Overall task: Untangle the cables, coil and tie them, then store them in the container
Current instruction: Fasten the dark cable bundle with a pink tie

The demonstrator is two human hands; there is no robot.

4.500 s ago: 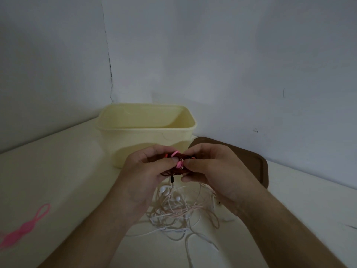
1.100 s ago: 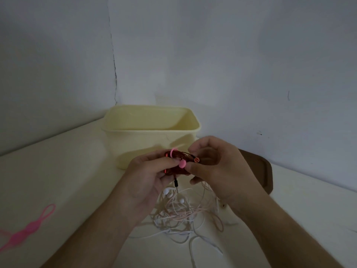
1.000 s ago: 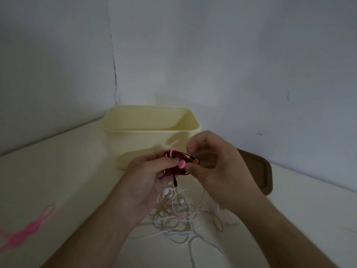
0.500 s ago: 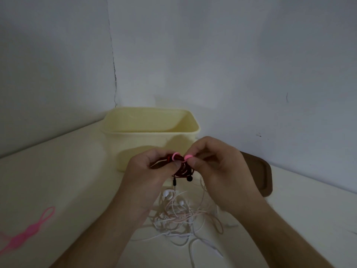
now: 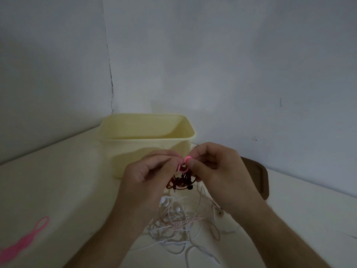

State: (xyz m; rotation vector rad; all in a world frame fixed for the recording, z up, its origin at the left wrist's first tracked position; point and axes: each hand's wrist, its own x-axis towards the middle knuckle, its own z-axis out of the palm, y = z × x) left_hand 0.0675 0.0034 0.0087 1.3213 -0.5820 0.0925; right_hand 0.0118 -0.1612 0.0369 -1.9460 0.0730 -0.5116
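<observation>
A small coil of dark red earphone cable (image 5: 181,182) hangs between my two hands, just in front of the pale yellow container (image 5: 135,149). A pink silicone tie (image 5: 184,165) loops around the top of the coil. My left hand (image 5: 146,177) pinches the tie's left side. My right hand (image 5: 214,171) pinches the tie's round pink end between thumb and forefinger. Below my hands a tangle of white and pale pink earphone cables (image 5: 179,223) lies on the table.
A second pink silicone tie (image 5: 25,240) lies at the table's front left. The brown lid (image 5: 258,178) lies flat to the right of the container, partly behind my right hand. Walls meet in a corner behind the container.
The red coil has dropped below my fingertips and now hangs from the pink tie. My right fingers have shifted onto the tie's end and pulled it up.
</observation>
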